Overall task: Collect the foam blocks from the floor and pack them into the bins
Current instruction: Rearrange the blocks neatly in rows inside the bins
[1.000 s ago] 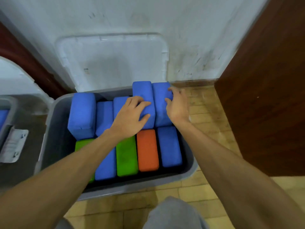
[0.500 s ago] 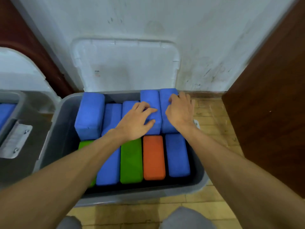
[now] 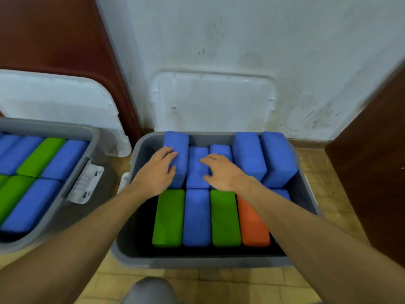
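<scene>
Though round-edged, brick-shaped foam blocks in bin

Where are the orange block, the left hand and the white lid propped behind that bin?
orange block (image 3: 252,227), head view, middle of its top face.
left hand (image 3: 156,174), head view, back of the hand.
white lid (image 3: 212,102), head view, centre of its flat panel.
</scene>
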Demonstrator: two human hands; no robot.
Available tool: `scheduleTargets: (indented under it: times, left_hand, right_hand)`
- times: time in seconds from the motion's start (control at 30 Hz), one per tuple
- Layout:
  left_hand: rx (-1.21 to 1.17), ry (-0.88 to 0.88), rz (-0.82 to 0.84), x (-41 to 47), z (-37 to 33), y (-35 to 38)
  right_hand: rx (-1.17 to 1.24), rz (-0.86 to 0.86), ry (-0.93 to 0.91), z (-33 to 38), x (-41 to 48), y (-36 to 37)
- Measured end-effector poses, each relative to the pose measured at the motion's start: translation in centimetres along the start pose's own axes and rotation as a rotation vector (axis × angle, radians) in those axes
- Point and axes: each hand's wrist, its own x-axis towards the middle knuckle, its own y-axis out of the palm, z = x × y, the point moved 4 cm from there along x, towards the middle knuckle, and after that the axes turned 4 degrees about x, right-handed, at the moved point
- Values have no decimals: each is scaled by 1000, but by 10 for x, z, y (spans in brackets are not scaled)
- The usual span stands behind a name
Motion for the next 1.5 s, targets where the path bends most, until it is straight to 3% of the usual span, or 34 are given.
scheduleTargets:
  times: [0.17, 0.33, 0.43, 0.53, 0.7, 1.0, 1.17, 1.27, 1.37, 1.5]
  left_hand:
    - [-109, -57, -75, -16, 15, 2]
    - [-365, -269, -252, -13, 26, 3]
    - [-583, -436, -168, -9, 33, 12]
    - [-711, -539, -141, -10, 40, 15]
    - [-845, -475, -127, -5, 42, 4]
    - [-886, -475, -15, -2, 45, 19]
    - [-784, -506, 80, -6, 44, 52]
    - [-757, -482, 105, 1, 45, 57]
    - [-680, -470, 126, 7, 46, 57]
    - [-401, -453, 135, 12, 35, 52]
  right_hand:
    - [-21, 137, 120, 14, 12, 38]
    - [172, -181, 52, 37, 21, 40]
    - [457, -139, 58, 50, 33, 39]
    - [544, -145, 121, 54, 40, 41]
    - [629, -258, 89, 55, 31, 20]
    - [611, -313, 117, 43, 19, 17]
    - [194, -282, 219, 21, 28, 51]
    - [85, -319, 273, 17, 33, 55]
    - [108, -312, 263, 15, 38, 53]
    - [139, -137, 135, 14, 24, 48]
